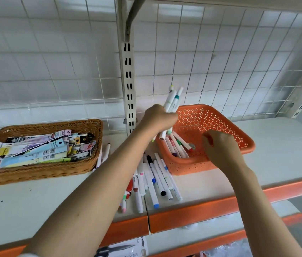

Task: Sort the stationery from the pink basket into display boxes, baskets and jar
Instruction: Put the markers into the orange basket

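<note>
Our left hand [158, 117] clenches a marker bundle [172, 101] over the basket [220, 127] at the shelf's [35, 210] back; right hand [218, 145] curls inside, grip contents unclear. Markers: light, stiff, slick, so we'd pinch mid-barrel.

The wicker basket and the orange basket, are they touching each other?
Apart. The head view shows the wicker basket left, the orange basket right, bare shelf between.

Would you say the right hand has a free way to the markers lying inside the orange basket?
Probably yes: the right hand is already inside the open-topped orange basket, beside the markers; nothing covers them, and the left hand with its bundle stays left.
</note>
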Tool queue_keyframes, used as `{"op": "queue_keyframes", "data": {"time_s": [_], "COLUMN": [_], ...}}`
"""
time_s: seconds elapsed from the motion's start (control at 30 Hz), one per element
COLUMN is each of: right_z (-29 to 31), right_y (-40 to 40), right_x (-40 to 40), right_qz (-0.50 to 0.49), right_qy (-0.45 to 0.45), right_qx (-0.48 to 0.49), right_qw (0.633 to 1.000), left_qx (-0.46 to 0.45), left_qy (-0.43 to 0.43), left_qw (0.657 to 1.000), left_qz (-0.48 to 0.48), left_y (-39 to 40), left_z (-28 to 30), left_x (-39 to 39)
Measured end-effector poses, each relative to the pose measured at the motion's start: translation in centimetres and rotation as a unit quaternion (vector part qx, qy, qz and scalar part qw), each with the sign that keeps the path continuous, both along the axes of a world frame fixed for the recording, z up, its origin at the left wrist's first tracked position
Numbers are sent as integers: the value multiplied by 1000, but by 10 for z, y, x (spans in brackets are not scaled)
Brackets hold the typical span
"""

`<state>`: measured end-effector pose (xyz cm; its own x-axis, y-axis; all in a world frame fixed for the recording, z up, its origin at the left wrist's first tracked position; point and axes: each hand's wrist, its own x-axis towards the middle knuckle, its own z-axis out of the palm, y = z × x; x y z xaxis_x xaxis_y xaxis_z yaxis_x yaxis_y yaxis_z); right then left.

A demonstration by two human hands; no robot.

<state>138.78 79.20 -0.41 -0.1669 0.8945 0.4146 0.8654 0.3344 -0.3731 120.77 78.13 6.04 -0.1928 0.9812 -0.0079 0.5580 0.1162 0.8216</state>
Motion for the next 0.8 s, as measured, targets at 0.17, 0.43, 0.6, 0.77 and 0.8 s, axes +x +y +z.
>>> {"op": "queue_keyframes", "data": {"time_s": [0.17,0.43,0.6,0.77,0.8], "right_z": [-6,-12,-10,-6,-5], "right_y": [-3,-11,-15,-21,-24], "right_x": [8,27,22,5,-1], "right_qz": [2,-8,13,43,50], "right_qy": [26,36,28,26,27], "right_qx": [45,77,68,69,69], "right_qw": [999,996,997,996,996], "left_qx": [-93,-139,-96,127,162], "left_qy": [39,283,322,269,248], "left_qw": [995,949,941,955,955], "left_qz": [-4,-4,-32,-14,12], "left_y": [38,53,46,-4,-20], "left_z": [-18,-44,-34,-25,-30], "left_x": [33,48,42,12,3]}}
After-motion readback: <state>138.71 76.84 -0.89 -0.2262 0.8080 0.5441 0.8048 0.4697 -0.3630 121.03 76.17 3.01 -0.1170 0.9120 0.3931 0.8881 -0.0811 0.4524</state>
